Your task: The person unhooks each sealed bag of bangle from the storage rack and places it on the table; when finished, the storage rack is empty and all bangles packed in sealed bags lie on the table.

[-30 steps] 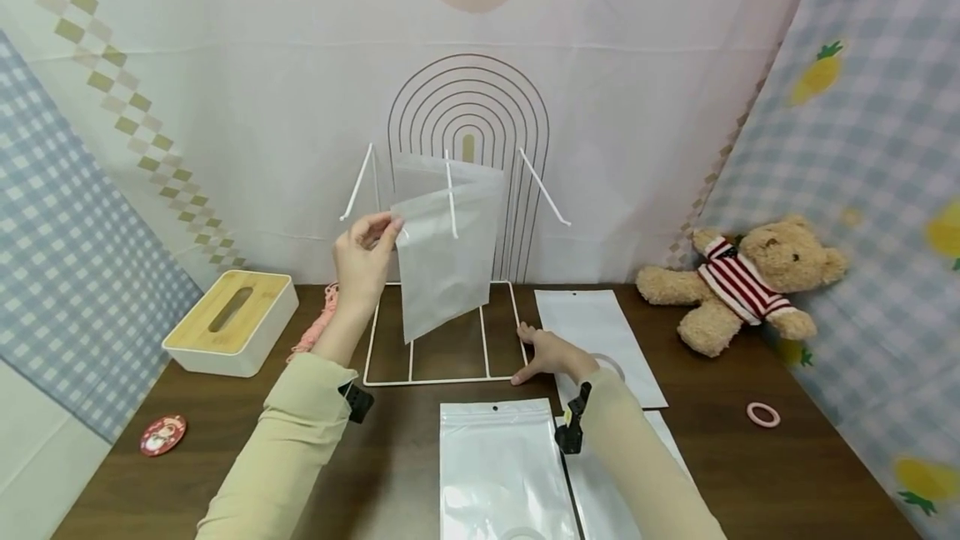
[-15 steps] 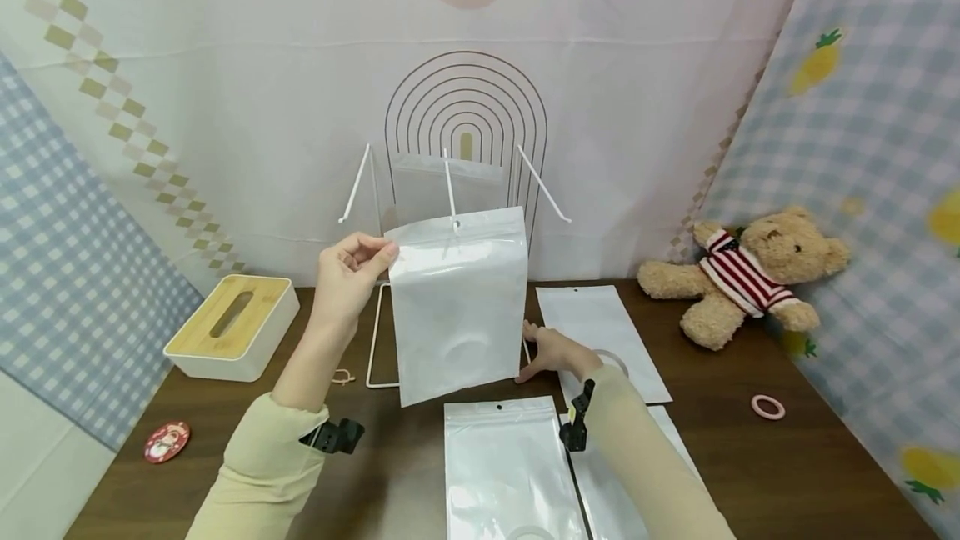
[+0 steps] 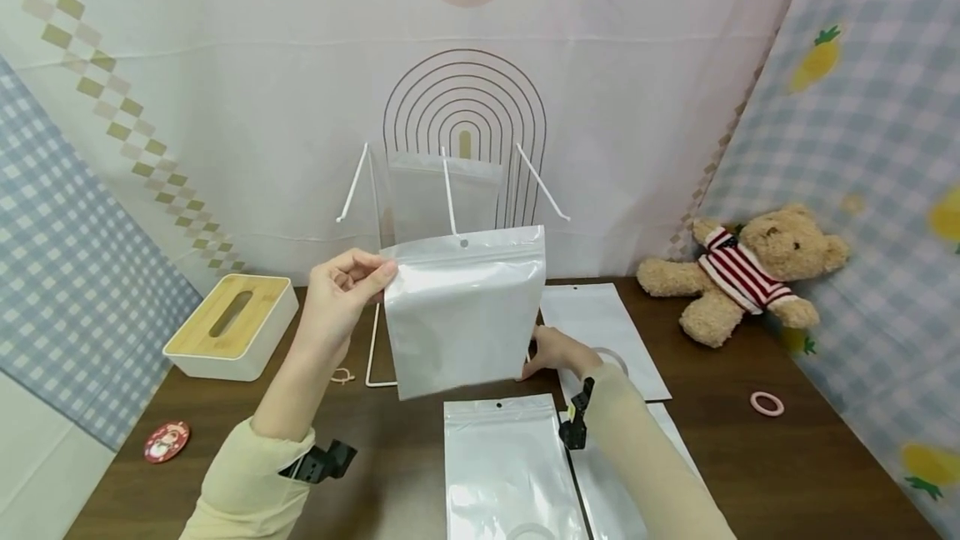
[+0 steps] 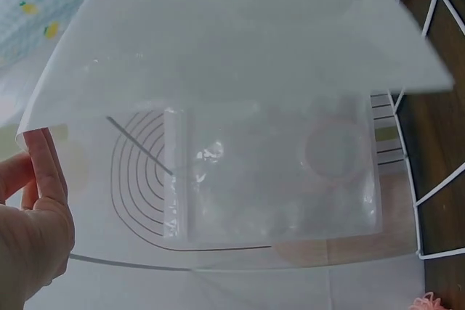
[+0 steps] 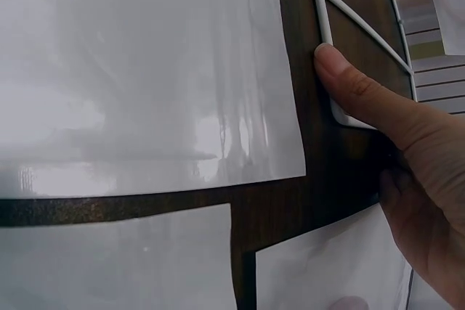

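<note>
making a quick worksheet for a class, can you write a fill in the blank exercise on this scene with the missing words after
1. The left hand pinches the raised white bag, while the person's ____ touches the wire rack.
2. The number of white bags lying flat on the table is ____.
3. The ring at the table's right side in the head view is ____ in colour.
4. A stuffed ____ in a striped shirt is at the table's back right.

Missing words: right hand; three; pink; bear.
</note>
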`<state>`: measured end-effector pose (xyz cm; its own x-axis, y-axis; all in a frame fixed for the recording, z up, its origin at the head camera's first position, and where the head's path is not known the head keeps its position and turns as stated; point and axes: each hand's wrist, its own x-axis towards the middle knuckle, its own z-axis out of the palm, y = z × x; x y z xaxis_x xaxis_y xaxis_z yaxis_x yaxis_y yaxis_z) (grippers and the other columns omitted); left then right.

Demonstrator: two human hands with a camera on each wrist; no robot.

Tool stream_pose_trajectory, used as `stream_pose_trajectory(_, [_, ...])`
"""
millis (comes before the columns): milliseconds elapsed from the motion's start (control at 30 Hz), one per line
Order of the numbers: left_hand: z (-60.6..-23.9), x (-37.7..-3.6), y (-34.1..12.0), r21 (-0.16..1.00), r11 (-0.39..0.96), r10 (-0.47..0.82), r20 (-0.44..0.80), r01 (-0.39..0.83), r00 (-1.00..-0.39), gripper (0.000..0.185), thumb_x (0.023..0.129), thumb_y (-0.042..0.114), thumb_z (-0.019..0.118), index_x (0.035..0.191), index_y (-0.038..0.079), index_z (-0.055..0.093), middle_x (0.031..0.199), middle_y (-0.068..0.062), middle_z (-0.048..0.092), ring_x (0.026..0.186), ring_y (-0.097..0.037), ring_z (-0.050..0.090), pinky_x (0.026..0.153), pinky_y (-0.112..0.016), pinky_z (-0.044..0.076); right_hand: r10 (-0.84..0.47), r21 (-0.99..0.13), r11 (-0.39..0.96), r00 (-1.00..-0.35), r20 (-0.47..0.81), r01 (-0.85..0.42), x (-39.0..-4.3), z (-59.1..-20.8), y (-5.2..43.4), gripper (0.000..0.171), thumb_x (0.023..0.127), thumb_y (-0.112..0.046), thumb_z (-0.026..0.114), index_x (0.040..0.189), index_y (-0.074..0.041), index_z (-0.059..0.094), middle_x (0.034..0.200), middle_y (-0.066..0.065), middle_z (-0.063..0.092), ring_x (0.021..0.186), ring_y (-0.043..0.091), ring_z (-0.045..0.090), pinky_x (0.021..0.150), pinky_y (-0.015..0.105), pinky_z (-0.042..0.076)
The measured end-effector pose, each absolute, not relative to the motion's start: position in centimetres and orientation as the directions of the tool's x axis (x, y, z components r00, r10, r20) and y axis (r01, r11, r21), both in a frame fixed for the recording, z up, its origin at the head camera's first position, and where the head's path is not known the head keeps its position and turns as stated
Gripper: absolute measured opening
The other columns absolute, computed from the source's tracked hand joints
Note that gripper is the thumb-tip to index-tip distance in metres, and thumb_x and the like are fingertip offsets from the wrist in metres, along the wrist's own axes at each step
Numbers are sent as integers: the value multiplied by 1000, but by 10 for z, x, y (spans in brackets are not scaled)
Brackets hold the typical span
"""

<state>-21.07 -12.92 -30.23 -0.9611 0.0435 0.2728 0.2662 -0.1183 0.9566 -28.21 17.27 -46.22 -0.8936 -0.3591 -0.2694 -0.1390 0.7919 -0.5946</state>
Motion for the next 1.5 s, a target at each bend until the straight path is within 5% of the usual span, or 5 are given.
stream_pose_trajectory(333, [-317, -176, -158, 956, -237, 213, 225, 174, -951, 26, 87, -2, 56, 76, 19, 68, 73, 9, 64, 64, -1, 57, 56, -17, 50, -408, -586, 782, -886, -221, -214, -287, -467, 175, 56, 67, -17, 80, 116, -6, 57, 121, 13, 58, 112, 27, 53, 97, 42, 42])
stream_pose_trajectory(633, [-346, -160, -213, 956, -294, 374, 107, -8, -921, 30, 92, -2, 45, 87, 17, 67, 80, 10, 65, 70, 0, 58, 61, -14, 48, -344, -584, 807, -877, -335, -94, -281, -466, 168, 99, 69, -26, 79, 144, -2, 19, 152, 16, 11, 141, 32, 10, 114, 46, 15])
stream_pose_trajectory(1000, [-420, -183, -267, 946, 85, 251, -325, -314, -912, 17, 91, 16, 55, 79, 25, 63, 82, 16, 61, 76, 0, 59, 70, -18, 52, -373, -610, 785, -869, -324, -110, -283, -467, 172, 104, 65, -35, 80, 143, -1, 21, 152, 16, 11, 141, 33, 10, 114, 46, 15])
stream_pose_trajectory(1300, [-458, -188, -246, 882, 369, 171, -375, -293, -911, 11, 85, 9, 58, 87, -1, 61, 76, 3, 62, 70, -9, 60, 64, -28, 55, -337, -599, 797, -881, -334, -78, -284, -467, 174, 101, 67, -29, 80, 144, -2, 20, 153, 14, 10, 141, 32, 9, 114, 47, 14])
stream_pose_trajectory(1500, [-466, -187, -227, 836, 474, 54, -341, -276, -939, 10, 81, 6, 60, 82, -5, 59, 74, -3, 61, 67, -12, 58, 60, -30, 56, -338, -580, 809, -886, -319, -100, -281, -464, 174, 98, 69, -27, 79, 144, -1, 21, 152, 15, 12, 141, 33, 11, 114, 47, 17])
